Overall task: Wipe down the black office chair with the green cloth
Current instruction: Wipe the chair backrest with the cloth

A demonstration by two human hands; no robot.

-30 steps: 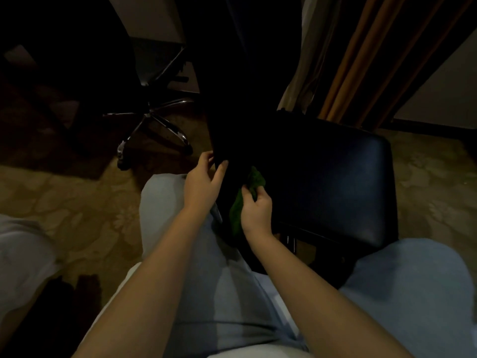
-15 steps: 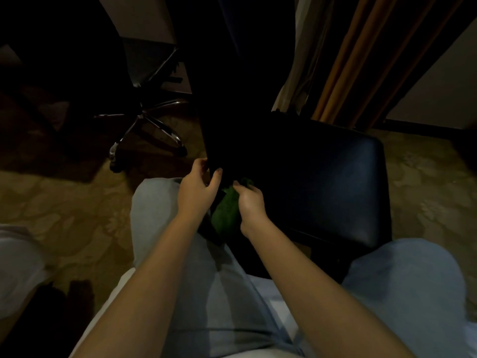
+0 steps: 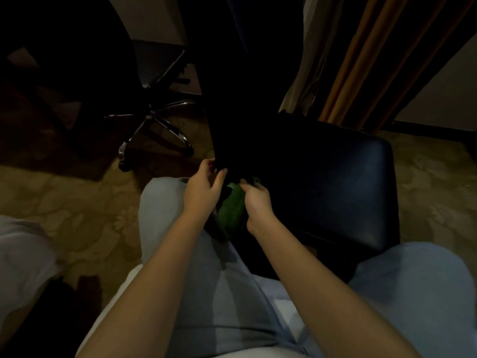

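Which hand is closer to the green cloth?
Right. The right hand grips the green cloth; the left hand pinches the back edge of the black chair, just left of the cloth.

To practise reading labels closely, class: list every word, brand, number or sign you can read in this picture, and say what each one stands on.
None: no text can be read here.
The black office chair, the green cloth, the curtain and the carpet show no lettering. The room is dim, so any small label would be lost.
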